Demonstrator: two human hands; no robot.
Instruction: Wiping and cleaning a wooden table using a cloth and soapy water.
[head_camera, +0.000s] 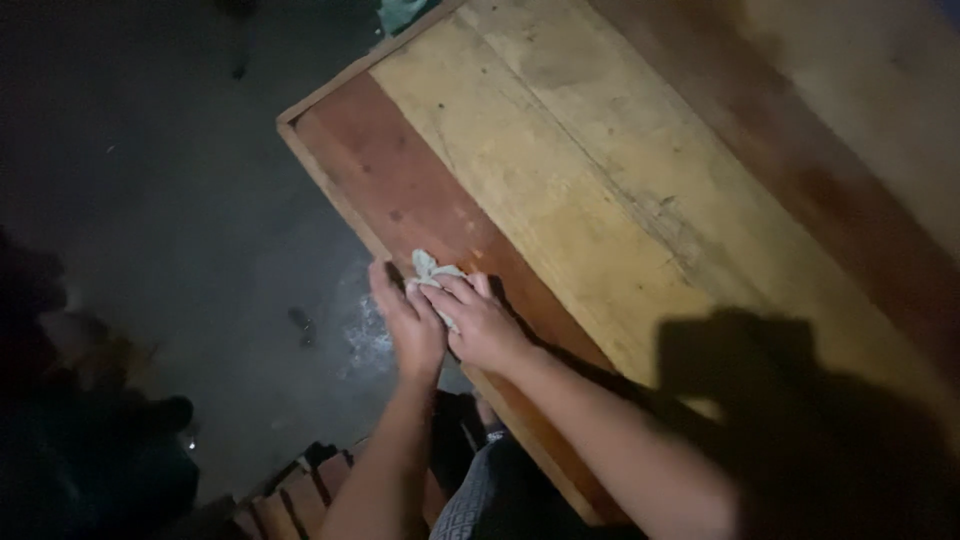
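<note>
— What's the surface (600, 200) like?

— Broad wooden boards running diagonally: pale yellowish planks up and to the right of the hand, a reddish-brown strip (400, 190) along the near edge, and a thin raised wooden rim (330, 190) framing the corner above it. Farther right, another dark reddish band (800, 150) and a lighter board beyond.

— And the floor?

— The floor (180, 180), left of the hand, is dark grey and dim, with a pale dusty patch (365, 335) just beside and below the hand. Lower left sinks into darkness.

— Light?

— It falls from above, brightest on the yellow planks. A blocky shadow (740, 360) lies on the boards to the right of the hand.
</note>
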